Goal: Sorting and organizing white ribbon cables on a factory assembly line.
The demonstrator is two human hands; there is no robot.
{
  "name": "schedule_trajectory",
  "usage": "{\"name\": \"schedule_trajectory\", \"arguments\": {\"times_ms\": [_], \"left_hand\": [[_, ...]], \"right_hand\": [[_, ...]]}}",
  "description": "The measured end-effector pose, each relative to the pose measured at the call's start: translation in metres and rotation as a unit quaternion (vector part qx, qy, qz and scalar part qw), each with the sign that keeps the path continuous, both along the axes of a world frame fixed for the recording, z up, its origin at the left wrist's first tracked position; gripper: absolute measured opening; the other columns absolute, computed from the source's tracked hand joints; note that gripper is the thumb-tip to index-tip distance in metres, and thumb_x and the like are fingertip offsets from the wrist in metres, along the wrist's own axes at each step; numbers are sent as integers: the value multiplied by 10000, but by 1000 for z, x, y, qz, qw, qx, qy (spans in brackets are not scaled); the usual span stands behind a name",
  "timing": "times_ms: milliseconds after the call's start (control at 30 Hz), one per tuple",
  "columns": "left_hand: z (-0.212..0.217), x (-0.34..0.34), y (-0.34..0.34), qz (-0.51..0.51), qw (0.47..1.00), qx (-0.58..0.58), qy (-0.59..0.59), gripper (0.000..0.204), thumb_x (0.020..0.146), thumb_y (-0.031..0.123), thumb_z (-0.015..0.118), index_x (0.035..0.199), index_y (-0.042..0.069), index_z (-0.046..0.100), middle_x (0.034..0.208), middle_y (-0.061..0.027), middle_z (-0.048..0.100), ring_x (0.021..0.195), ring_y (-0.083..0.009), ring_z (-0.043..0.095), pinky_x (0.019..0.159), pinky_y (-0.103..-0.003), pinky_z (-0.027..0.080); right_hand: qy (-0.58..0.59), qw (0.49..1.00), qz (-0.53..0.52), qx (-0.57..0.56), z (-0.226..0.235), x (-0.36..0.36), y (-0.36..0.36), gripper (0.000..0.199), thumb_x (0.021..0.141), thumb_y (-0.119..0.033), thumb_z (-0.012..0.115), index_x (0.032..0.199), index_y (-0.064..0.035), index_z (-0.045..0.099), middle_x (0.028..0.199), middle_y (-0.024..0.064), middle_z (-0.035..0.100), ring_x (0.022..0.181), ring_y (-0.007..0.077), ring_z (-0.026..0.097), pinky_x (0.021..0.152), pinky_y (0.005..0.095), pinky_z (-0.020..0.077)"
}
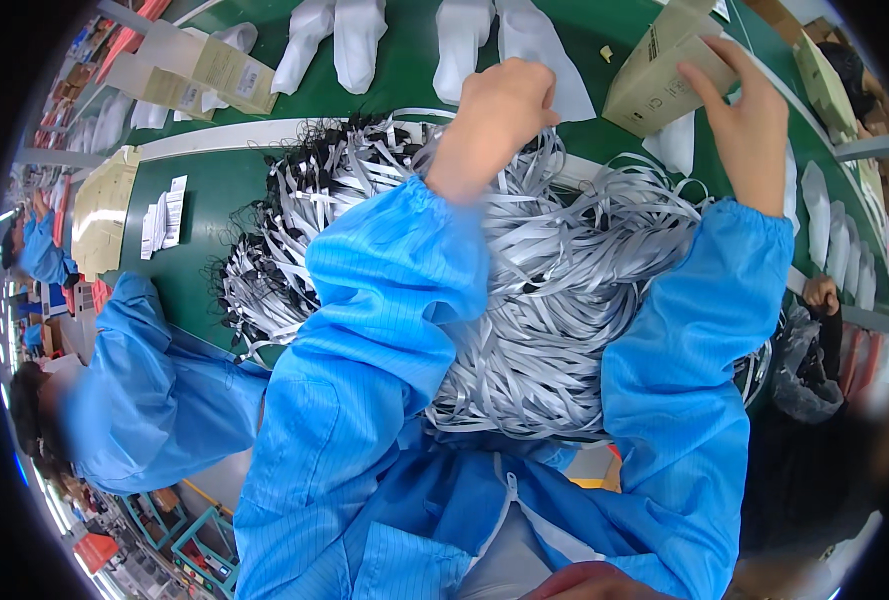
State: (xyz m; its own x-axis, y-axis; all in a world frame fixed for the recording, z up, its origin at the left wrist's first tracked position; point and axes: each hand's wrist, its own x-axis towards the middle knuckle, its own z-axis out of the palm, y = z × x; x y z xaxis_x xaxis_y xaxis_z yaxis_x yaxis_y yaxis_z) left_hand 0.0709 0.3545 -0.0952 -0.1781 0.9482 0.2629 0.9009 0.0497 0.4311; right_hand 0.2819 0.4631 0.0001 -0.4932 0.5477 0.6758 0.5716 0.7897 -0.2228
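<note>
My right hand [749,125] grips an upright beige cardboard box [654,95] by its right side, thumb on the front face, its tall flap standing up. Over the far edge of a big heap of grey-white straps [564,340] is my left hand [499,115], its fingers curled closed. What they hold, if anything, is hidden. Just beyond that hand lies a white wrapped item [539,55] on the green belt, with another white wrapped item [461,45] to its left. A further white wrapped piece [674,145] lies partly under the box.
Black cords [264,240] fringe the heap's left side. Beige boxes [199,75] and several white wrapped items stand along the belt at far left. White slips [164,218] lie on the green table. A blue-sleeved person [164,390] sits left; another person's hand [820,293] is at right.
</note>
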Motion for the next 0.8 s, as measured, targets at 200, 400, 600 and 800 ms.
{"name": "schedule_trajectory", "arguments": {"times_ms": [200,400,600,800], "left_hand": [[7,1,5,3,999,-36,22,89,832,176,704,875,107,668,855,-58,708,840,-279,674,694,-390,519],[46,2,-3,-68,982,103,-140,70,876,135,654,917,85,682,820,-70,695,735,-242,670,640,-344,503],[135,26,-38,-80,953,122,-266,348,879,-6,618,1226,-21,590,950,-176,670,780,-275,655,694,-322,508],[160,44,-57,25,774,427,-467,192,1004,81,566,883,-38,656,739,-18,650,660,-62,584,573,-198,420]], "right_hand": [[27,994,-24,100,34,11,-21,575,992,-183,617,1482,-74,336,1256,119,606,1161,252,589,1001,322,452],[248,913,161,-280,36,-36,-70,419,978,-179,640,1336,-17,495,1216,139,613,1138,230,593,978,309,461],[314,681,302,-589,-3,-69,-77,364,1009,-304,582,1213,-4,611,1105,112,675,1001,186,655,879,316,506],[272,548,449,-651,1,-74,-92,309,976,-264,645,1117,10,671,1019,74,710,876,153,673,839,287,526]]}}
